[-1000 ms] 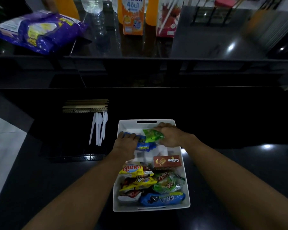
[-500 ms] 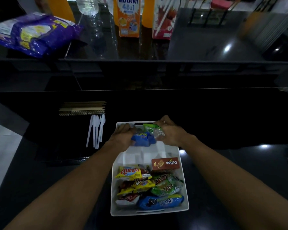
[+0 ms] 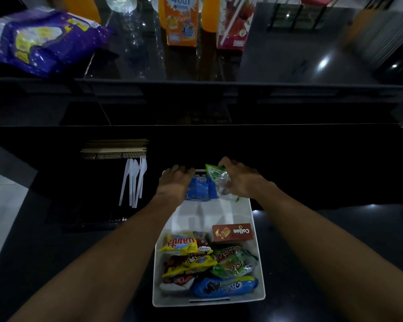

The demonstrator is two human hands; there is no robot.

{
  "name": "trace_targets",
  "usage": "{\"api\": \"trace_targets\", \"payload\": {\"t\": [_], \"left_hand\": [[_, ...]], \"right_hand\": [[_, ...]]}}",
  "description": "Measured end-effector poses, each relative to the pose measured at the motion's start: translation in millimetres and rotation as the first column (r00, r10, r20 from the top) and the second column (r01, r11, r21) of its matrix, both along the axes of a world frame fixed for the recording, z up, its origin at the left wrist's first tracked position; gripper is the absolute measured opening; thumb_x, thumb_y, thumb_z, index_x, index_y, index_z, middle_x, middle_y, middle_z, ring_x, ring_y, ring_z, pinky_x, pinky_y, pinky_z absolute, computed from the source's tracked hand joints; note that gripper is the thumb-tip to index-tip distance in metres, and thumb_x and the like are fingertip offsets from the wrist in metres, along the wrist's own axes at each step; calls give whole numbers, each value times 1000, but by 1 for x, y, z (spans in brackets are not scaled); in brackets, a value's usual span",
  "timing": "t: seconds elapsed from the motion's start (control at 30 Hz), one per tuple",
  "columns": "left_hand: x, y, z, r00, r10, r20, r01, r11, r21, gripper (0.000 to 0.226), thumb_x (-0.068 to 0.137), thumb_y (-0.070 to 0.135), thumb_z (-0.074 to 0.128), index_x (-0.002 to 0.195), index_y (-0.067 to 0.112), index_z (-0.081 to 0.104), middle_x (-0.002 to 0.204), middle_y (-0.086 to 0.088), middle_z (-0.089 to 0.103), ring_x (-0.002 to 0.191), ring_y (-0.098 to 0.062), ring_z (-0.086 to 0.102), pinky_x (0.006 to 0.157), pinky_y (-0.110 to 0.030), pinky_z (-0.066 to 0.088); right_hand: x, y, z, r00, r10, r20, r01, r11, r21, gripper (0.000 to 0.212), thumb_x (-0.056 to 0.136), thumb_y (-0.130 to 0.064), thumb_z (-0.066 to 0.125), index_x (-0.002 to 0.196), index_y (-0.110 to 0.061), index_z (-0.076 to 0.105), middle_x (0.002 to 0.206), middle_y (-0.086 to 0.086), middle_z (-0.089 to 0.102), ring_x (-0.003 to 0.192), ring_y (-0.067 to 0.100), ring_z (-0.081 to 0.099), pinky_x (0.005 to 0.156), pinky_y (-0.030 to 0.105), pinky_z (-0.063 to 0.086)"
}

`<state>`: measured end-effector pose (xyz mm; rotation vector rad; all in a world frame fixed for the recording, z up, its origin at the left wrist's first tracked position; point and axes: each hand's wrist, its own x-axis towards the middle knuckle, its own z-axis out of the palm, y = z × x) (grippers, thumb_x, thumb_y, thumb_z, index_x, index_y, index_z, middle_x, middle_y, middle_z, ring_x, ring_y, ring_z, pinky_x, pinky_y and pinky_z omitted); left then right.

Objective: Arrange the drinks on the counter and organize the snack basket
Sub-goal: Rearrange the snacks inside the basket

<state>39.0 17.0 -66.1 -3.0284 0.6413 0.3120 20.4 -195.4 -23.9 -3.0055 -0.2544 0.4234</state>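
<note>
Black counter (image 3: 56, 252), fingers (image 3: 226, 163) grip packets (image 3: 199, 189) (far end)

Basket (image 3: 196, 217) on lower counter (image 3: 56, 263), packets (image 3: 196, 263) piled at its near end; cutlery (image 3: 133, 182) just left of it; drink cartons (image 3: 181, 22) on upper counter (image 3: 288, 61) behind, large bag (image 3: 42, 40) far left.

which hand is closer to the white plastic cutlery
Left. The left hand rests at the basket's far edge, just right of the white plastic cutlery; the right hand, holding a green packet, is farther right again.
</note>
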Motion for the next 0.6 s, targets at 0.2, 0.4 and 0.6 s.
{"api": "trace_targets", "payload": {"t": [0.2,0.4,0.6], "left_hand": [[-12,-2,-12,994,110,29,-107,991,-82,59,88,17,66,140,18,39,138,-10,39,125,-30,38,99,-38,36],[-23,-1,-12,976,212,41,-203,965,-169,51,89,13,60,137,14,42,136,-11,38,123,-28,37,88,-37,44],[-29,0,-6,982,105,157,-84,987,-136,72,70,3,73,136,6,44,129,-18,45,116,-36,43,94,-43,41]], "right_hand": [[7,-10,1,992,-36,-119,44,997,66,67,82,-30,78,133,-31,34,136,4,51,115,26,55,89,36,47],[11,-13,0,982,-54,-179,74,992,106,69,83,-32,77,138,-32,34,140,4,50,117,26,55,90,35,48],[6,-11,-2,989,-27,-148,35,998,53,84,81,-39,75,148,-32,26,149,4,45,129,29,51,97,36,44]]}}
